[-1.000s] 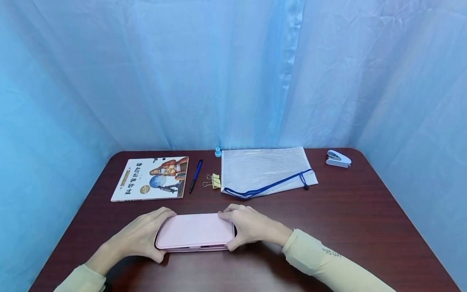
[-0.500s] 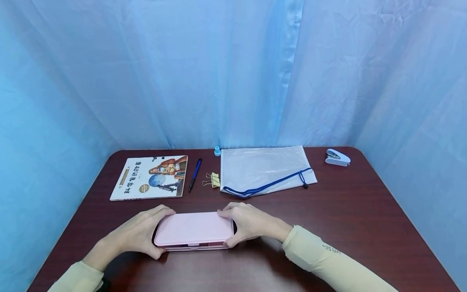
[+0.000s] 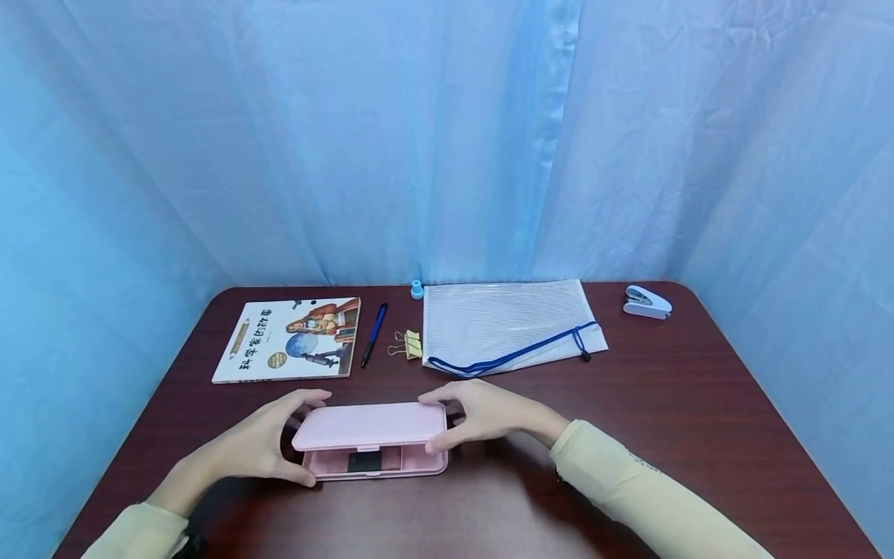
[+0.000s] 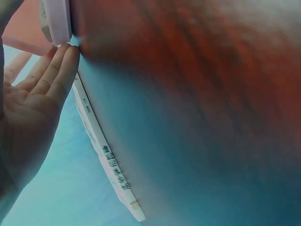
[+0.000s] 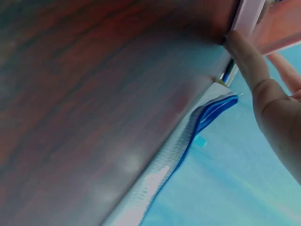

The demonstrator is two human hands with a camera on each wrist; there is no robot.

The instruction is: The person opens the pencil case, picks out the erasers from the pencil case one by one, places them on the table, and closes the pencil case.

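Observation:
A pink pencil case (image 3: 373, 423) sits near the table's front with its lid partly raised. A dark item (image 3: 365, 461) shows inside through the front gap; its kind cannot be told. At the case's right end, my right hand (image 3: 482, 415) grips the lid, thumb at the front edge and fingers over the back corner. My left hand (image 3: 261, 439) is around the left end, thumb by the base's front corner. In the left wrist view, that hand's fingers (image 4: 61, 70) are fairly straight, with tips close to the case (image 4: 57, 21).
Behind the case lie a book (image 3: 288, 340), a blue pen (image 3: 374, 335), a yellow binder clip (image 3: 410, 345) and a mesh bag (image 3: 506, 318) with blue cord. A small light-blue object (image 3: 417, 289) stands at the back edge. A white stapler (image 3: 646, 303) is far right.
The pencil case's lid has risen at the front, from nearly closed, and the inside now shows. My right hand has moved up with it; my left hand's fingers have spread away from the lid.

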